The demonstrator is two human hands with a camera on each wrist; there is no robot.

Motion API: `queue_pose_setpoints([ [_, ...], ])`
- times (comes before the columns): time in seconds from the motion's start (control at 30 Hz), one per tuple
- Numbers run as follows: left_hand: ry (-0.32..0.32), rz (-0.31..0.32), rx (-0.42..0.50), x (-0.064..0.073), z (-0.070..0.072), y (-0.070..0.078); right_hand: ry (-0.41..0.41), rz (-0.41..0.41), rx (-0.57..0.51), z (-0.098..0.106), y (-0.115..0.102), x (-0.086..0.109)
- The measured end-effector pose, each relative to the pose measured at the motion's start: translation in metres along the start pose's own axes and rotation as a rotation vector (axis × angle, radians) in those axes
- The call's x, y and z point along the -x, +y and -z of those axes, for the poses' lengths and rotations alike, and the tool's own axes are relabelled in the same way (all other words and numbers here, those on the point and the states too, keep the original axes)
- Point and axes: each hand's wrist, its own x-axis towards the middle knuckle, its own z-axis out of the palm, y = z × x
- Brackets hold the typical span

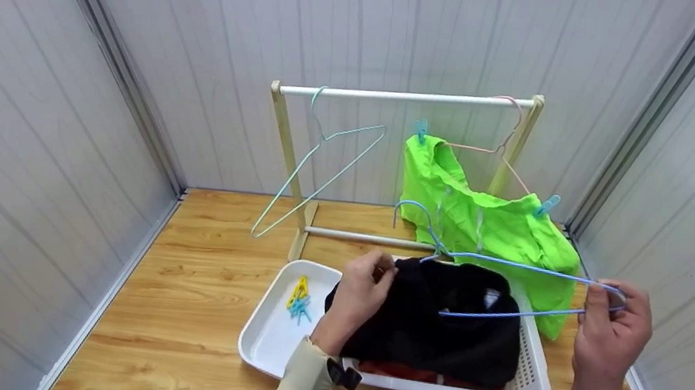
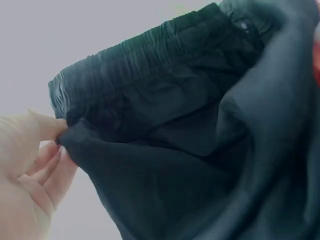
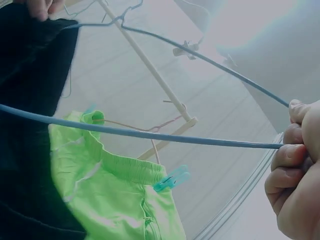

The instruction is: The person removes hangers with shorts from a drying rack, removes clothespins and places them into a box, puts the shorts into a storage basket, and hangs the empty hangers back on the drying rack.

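Observation:
My left hand [image 1: 357, 294] pinches one side of the black pants [image 1: 417, 334] at the gathered elastic waistband [image 2: 135, 55]; the leg length cannot be told. A blue wire hanger [image 1: 522, 266] is held by its right end in my right hand [image 1: 613, 330], fingers curled around the wire. Its left end reaches into the waist of the pants and is partly hidden by the cloth. The hanger's hook points up and to the left. In the right wrist view, the hanger's lower bar [image 3: 175, 138] crosses in front of the pants.
Behind stands a drying rack [image 1: 398, 97] bearing a bare mint hanger [image 1: 335, 184] and green shorts [image 1: 506, 239] clipped to a pink hanger. A white basket [image 1: 536, 373] under the pants holds reddish cloth. Beside it, a white tray [image 1: 262, 342] contains yellow and blue clothespins [image 1: 299, 307].

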Motion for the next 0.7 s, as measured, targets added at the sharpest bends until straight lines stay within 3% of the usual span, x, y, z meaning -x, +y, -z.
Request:
queue_pose_setpoints([
  [0.17,-0.063,0.033,-0.11,0.005,0.004,-0.009,0.024,-0.009,0.012,0.001,-0.002,-0.001],
  [0.47,-0.214,0.206,-0.367,0.024,0.013,-0.017,0.044,-0.023,0.005,0.005,-0.004,-0.001],
  [0.7,-0.364,0.287,-0.383,0.032,0.016,-0.022,0.063,-0.02,-0.001,0.006,-0.008,-0.002],
])
